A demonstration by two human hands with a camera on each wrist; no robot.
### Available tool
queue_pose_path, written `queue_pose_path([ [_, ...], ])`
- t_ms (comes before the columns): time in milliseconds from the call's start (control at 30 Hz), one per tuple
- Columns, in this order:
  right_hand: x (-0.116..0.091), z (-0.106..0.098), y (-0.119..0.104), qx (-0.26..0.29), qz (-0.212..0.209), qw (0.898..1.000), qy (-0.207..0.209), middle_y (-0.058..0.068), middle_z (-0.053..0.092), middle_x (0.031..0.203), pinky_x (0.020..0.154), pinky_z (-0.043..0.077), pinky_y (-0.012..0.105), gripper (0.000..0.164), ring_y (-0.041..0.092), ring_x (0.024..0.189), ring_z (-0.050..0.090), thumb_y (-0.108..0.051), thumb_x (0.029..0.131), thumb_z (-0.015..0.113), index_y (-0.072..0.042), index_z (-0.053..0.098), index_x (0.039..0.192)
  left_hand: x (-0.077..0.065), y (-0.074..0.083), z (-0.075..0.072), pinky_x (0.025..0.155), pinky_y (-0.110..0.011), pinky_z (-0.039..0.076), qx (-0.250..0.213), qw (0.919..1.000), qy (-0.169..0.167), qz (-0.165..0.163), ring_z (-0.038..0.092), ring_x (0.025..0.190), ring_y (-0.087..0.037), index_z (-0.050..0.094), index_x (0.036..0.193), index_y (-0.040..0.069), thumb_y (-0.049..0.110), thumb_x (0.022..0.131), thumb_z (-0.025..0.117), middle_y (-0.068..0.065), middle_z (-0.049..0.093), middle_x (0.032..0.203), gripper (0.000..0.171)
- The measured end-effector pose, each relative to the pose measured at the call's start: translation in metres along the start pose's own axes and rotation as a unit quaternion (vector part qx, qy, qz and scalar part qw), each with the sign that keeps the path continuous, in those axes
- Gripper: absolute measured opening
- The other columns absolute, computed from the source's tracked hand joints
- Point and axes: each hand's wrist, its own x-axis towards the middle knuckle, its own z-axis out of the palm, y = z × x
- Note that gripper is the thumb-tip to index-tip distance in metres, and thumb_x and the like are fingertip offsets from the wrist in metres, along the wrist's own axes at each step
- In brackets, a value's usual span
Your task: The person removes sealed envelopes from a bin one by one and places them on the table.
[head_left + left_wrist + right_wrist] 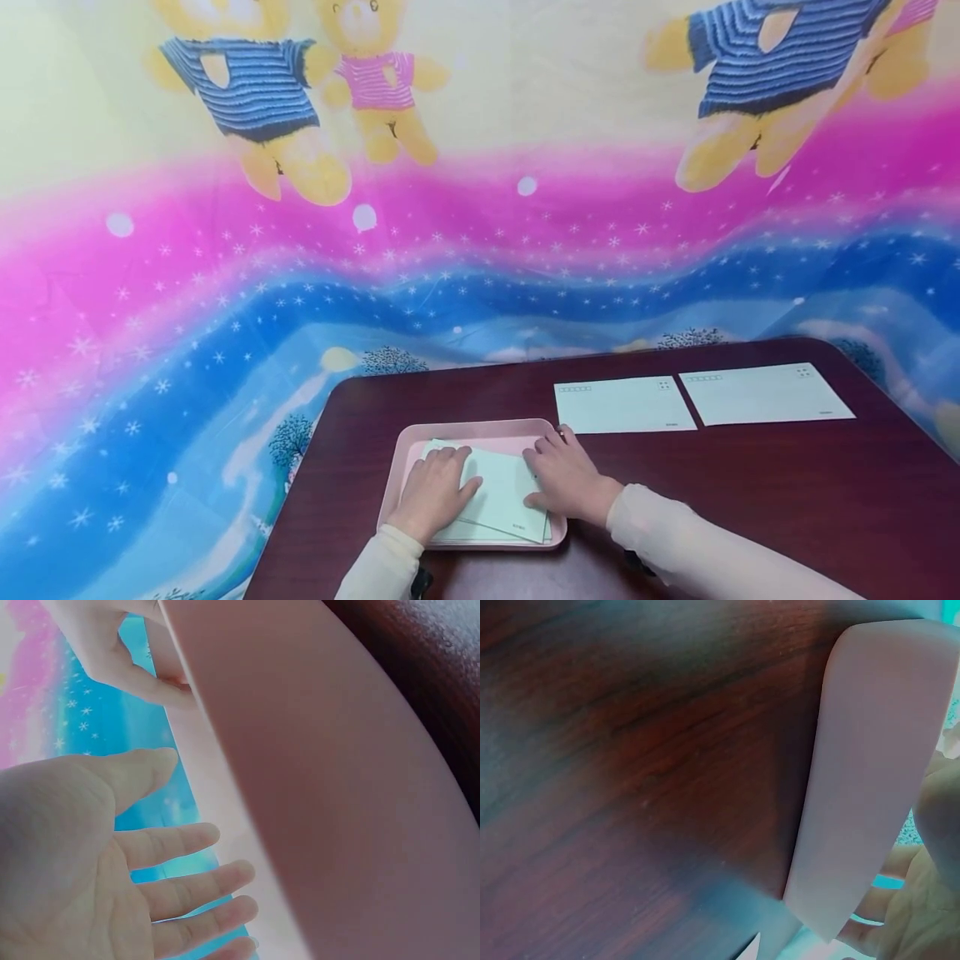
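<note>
A pink tray (388,492) on the table holds a small stack of pale envelopes; the top envelope (502,492) lies slightly askew over those beneath. My left hand (437,492) is over the stack's left side, its fingers nearly straight and its thumb spread toward the middle. Over the right edge of the tray is my right hand (566,475), with fingertips at the top envelope's right side and the thumb apart below. In the left wrist view, the left hand (97,862) has extended fingers. Part of the right hand (922,892) is hidden behind the tray wall (877,765) in the right wrist view.
Two more envelopes lie side by side at the back of the table, a left one (625,406) and a right one (767,395). The dark wooden table (750,483) has rounded corners. A printed cloth (480,217) with bears hangs behind it.
</note>
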Motion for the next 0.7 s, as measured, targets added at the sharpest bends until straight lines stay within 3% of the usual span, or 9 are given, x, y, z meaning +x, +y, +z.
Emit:
queue_pose_path([
  [200, 0.002, -0.001, -0.002, 0.005, 0.0, 1.0, -0.003, -0.002, 0.05, 0.078, 0.097, 0.03, 0.054, 0.052, 0.019, 0.087, 0.05, -0.054, 0.066, 0.073, -0.012, 0.064, 0.096, -0.001, 0.001, -0.004, 0.072, -0.046, 0.048, 0.0, 1.0, 0.001, 0.004, 0.061, 0.097, -0.029, 0.063, 0.119, 0.007, 0.041, 0.085, 0.061, -0.011, 0.066, 0.107, 0.048],
  [367, 0.003, 0.0, -0.003, 0.023, 0.001, 1.0, 0.014, -0.002, 0.05, 0.077, 0.093, 0.033, 0.052, 0.049, 0.018, 0.084, 0.048, -0.047, 0.064, 0.077, -0.012, 0.064, 0.096, -0.003, 0.001, -0.004, 0.072, -0.046, 0.048, -0.004, 1.0, 0.001, 0.003, 0.06, 0.097, -0.03, 0.063, 0.118, 0.006, 0.041, 0.084, 0.062, -0.011, 0.065, 0.107, 0.048],
  [567, 0.008, -0.002, 0.001, 0.112, 0.024, 0.993, 0.039, 0.002, 0.064, 0.097, 0.091, 0.033, 0.055, 0.049, 0.021, 0.098, 0.055, -0.026, 0.063, 0.081, -0.009, 0.066, 0.106, -0.003, 0.0, -0.003, 0.071, -0.045, 0.049, 0.001, 1.0, 0.006, 0.004, 0.06, 0.097, -0.029, 0.063, 0.118, 0.006, 0.042, 0.085, 0.061, -0.011, 0.065, 0.107, 0.049],
  [700, 0.012, -0.007, 0.006, 0.169, 0.045, 0.984, 0.024, 0.0, 0.068, 0.097, 0.091, 0.031, 0.056, 0.04, 0.016, 0.091, 0.059, -0.018, 0.066, 0.08, -0.009, 0.068, 0.103, -0.003, 0.001, -0.004, 0.07, -0.045, 0.049, 0.0, 0.9999, 0.01, 0.006, 0.06, 0.097, -0.028, 0.063, 0.118, 0.007, 0.042, 0.084, 0.061, -0.01, 0.066, 0.107, 0.049],
])
